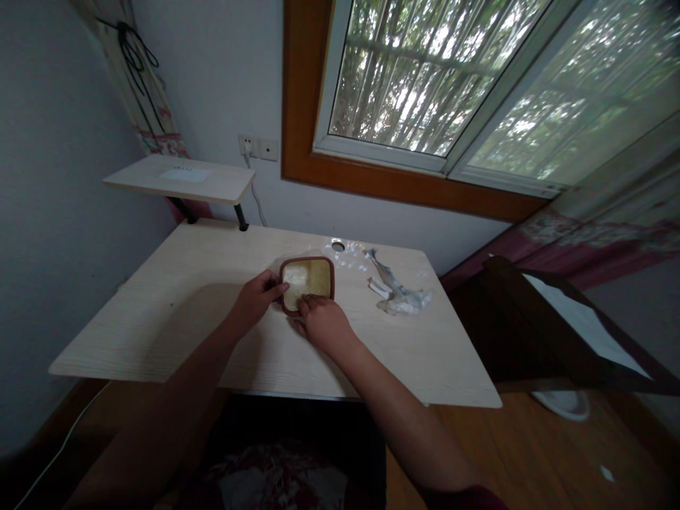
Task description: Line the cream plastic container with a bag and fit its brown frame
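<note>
A small square tray-like piece [320, 276] with rounded corners, a brown rim and a yellowish inner face lies tilted on the pale wooden desk [207, 333]. My left hand [258, 297] grips its left edge, the thumb over the rim and the fingers behind it. At the near edge, my right hand [322, 322] has its fingers bent over onto the inner face, with the thumb side lower down outside the rim. A whitish, shiny patch covers the left part of the inner face; I cannot tell whether it is glare or a thin sheet.
Crumpled clear plastic wrapping [406, 299] lies right of the hands, beside a small white piece [379, 287]. A round cable hole [338, 246] sits near the back edge. A raised shelf [185, 177] stands at back left, and a dark cabinet [552, 326] at right.
</note>
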Motion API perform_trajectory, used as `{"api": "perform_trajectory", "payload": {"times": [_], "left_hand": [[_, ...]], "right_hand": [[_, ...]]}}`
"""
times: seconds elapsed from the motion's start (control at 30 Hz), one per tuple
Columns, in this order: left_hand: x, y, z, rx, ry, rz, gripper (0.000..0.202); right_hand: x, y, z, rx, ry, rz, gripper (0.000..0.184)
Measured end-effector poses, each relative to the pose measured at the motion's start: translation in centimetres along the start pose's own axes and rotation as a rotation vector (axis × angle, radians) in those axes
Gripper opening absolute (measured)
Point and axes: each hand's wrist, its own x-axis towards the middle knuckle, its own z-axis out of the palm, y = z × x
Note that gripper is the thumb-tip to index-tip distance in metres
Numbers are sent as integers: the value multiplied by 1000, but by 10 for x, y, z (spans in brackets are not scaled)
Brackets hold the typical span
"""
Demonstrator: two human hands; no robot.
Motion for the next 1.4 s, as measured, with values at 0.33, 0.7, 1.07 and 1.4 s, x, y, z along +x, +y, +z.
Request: {"api": "perform_trajectory", "payload": {"times": [0.33,0.7,1.07,1.4], "left_hand": [[1,0,5,-71,-1,23,32],[4,3,5,-155,-25,-1,34],[3,3,3,-150,-29,-11,35],[7,3,0,-150,7,-18,36]], "right_hand": [[11,-12,-3,68,-74,41,47],[21,-16,-9,165,-85,57,67],[24,-4,-15,167,-140,-43,42],[22,8,-42,58,-210,-38,35]]}}
